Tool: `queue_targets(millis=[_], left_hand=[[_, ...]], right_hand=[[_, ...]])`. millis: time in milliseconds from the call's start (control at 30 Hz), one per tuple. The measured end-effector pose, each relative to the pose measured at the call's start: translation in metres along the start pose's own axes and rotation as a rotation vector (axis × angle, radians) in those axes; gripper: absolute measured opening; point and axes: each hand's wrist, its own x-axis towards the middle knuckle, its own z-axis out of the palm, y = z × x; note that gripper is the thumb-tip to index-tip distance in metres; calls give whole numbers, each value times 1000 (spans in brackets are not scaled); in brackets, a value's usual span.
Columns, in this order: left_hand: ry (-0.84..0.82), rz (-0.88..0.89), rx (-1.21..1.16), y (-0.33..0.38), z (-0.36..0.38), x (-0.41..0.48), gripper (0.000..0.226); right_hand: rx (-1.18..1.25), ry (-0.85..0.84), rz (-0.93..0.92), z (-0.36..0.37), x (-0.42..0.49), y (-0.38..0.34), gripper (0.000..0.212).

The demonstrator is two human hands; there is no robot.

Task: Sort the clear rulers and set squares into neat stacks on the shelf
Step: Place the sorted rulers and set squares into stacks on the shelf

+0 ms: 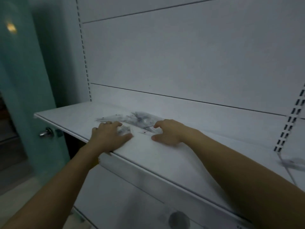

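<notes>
A loose pile of clear rulers and set squares point(140, 119) lies on the white shelf point(165, 156), blurred and overlapping. My left hand point(109, 136) lies over the pile's left part, fingers spread and bent, with a clear piece point(124, 129) under its fingertips. My right hand point(168, 132) sits on the pile's right side with fingers curled down onto the clear pieces. The blur hides whether either hand actually grips a piece.
The shelf's white back panel point(181, 55) has slotted uprights at left point(85, 60) and right point(290, 123). A teal door point(24, 80) with a metal handle point(46, 132) stands to the left. A white cable point(290, 164) lies on the shelf's right end.
</notes>
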Motion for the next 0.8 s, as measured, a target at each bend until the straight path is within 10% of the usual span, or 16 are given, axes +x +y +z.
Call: queue_targets(millis=[433, 800], left_hand=[[134, -17, -371, -9, 12, 7, 60], [165, 60, -339, -2, 8, -9, 52]], right_hand=[[173, 239, -20, 31, 17, 7, 32], [114, 82, 93, 10, -6, 12, 36]])
